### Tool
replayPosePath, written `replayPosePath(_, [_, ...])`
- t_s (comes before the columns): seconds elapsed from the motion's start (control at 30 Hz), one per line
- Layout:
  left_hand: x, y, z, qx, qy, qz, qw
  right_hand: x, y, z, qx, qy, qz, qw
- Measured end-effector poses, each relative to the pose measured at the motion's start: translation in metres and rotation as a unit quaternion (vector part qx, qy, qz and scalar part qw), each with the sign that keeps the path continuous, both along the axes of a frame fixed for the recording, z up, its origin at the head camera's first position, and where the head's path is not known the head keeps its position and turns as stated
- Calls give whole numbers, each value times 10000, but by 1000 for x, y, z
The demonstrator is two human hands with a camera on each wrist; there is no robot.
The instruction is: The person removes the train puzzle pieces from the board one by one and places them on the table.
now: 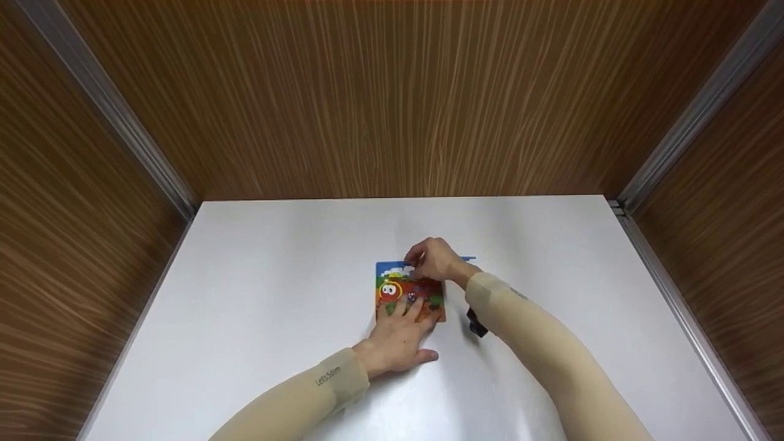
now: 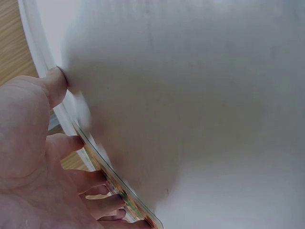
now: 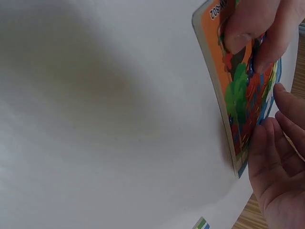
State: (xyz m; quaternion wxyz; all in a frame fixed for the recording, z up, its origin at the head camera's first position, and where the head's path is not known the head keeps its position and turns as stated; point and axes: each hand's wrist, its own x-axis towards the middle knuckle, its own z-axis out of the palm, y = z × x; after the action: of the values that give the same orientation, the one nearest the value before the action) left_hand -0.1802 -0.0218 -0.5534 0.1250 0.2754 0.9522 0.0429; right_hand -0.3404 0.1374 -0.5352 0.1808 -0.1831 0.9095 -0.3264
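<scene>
Head view: our left hand (image 1: pixel 397 343) splays over a rectangular, multicoloured cartoon board (image 1: pixel 404 288) on the white worktop (image 1: pixel 275 294). Left wrist: fingertips (image 2: pixel 114 202) touch it. Right wrist: our right hand (image 3: pixel 276 167) touches its edge; whether gripping, we cannot tell.

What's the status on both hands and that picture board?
Left hand spread on near part of picture board; right hand at far edge. Board partly covered by both hands. Dark object beside right forearm, off the board.
</scene>
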Motion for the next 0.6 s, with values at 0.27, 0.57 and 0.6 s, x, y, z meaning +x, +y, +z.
replayPosePath(0.27, [-1,1,2,-10,-17,-56,10000,0,0,-1,293,258,127,9992])
replayPosePath(0.57, [-1,0,2,-32,1,-50,10000,-1,-3,-2,386,124,168,9990])
replayPosePath(0.6, [-1,0,2,-29,4,-52,10000,-1,-3,-2,379,113,153,9991])
